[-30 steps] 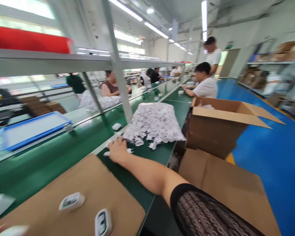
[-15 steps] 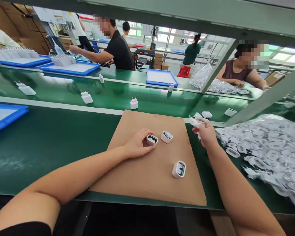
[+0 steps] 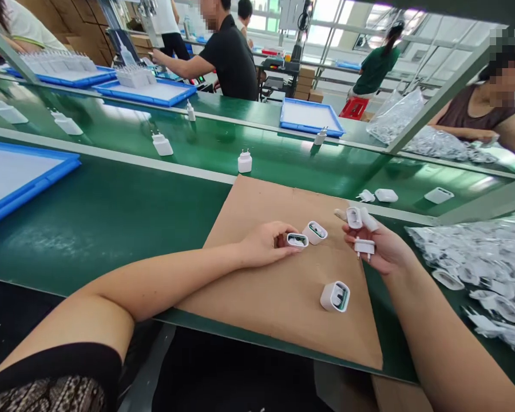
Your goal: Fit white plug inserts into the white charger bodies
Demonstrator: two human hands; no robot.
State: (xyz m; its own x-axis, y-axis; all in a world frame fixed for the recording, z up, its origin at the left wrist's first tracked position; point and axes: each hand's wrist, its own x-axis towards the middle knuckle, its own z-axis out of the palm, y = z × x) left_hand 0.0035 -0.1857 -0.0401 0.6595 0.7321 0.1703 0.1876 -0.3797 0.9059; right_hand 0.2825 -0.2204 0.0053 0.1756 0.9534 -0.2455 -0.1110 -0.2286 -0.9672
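My left hand (image 3: 268,243) rests on the cardboard sheet (image 3: 257,303), thumb and fingers closed round a white charger housing (image 3: 298,240) whose open end shows a green-edged circuit board. Right beside it leans a second charger housing (image 3: 316,233), open end up. A third housing (image 3: 335,296) lies nearer the sheet's front edge. Over the sheet's right side, my right hand (image 3: 384,243) is palm up, fingers curled under several small white plug caps. One plug cap (image 3: 364,246) points its two pins down; another cap (image 3: 354,218) shows its hollow side.
A heap of plug caps in clear plastic (image 3: 476,257) lies to the right. Behind the sheet runs a green conveyor (image 3: 206,146) with white chargers (image 3: 245,162) spread along it. A blue tray (image 3: 30,177) sits at left. Slanting posts frame the bench; co-workers sit across.
My right hand has come in from the heap toward the sheet and turned palm up, showing the plug caps. My left hand brought its housing close to the second one. The view has shifted.
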